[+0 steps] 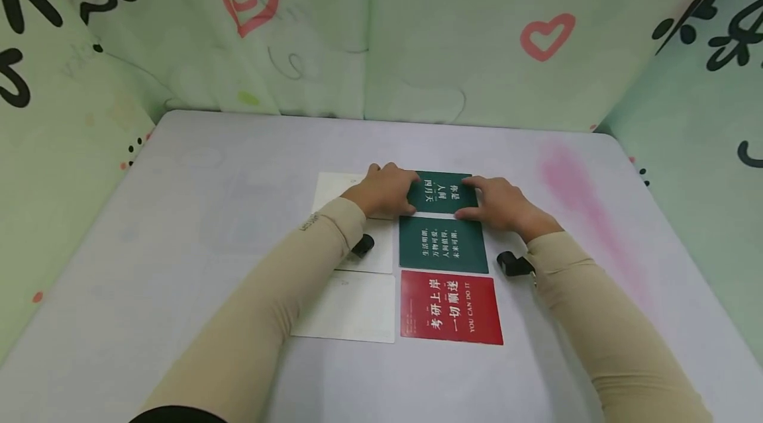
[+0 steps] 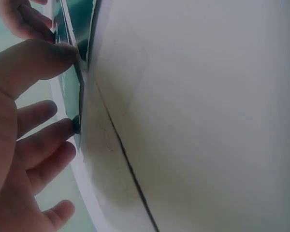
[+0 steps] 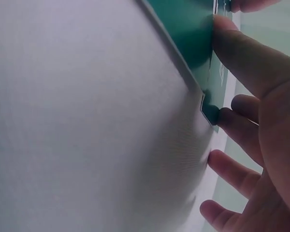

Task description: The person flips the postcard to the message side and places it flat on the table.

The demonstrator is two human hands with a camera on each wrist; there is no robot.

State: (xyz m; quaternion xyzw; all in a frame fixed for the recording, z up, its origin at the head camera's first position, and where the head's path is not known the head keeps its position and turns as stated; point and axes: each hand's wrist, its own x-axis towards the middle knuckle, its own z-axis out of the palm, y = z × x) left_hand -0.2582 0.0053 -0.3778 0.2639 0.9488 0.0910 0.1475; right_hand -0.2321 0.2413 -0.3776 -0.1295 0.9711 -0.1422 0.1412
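Note:
A dark green card (image 1: 440, 199) with white Chinese lettering lies flat at the far end of a column of cards. My left hand (image 1: 384, 190) touches its left edge with thumb and a fingertip, the other fingers loosely spread. At the right edge, my right hand (image 1: 503, 204) rests its thumb and a fingertip on the same card. Below it lie a second green card (image 1: 411, 244) and a red card (image 1: 417, 307) reading "YOU CAN DO IT". In the left wrist view, my left thumb (image 2: 43, 58) is on the green card's edge.
White cards form a column to the left, with one white card (image 1: 352, 307) nearest and others partly hidden by my left hand and sleeve. All lie on a white table (image 1: 208, 211) with a pink stain at right. Green printed sheets wall in the back and sides.

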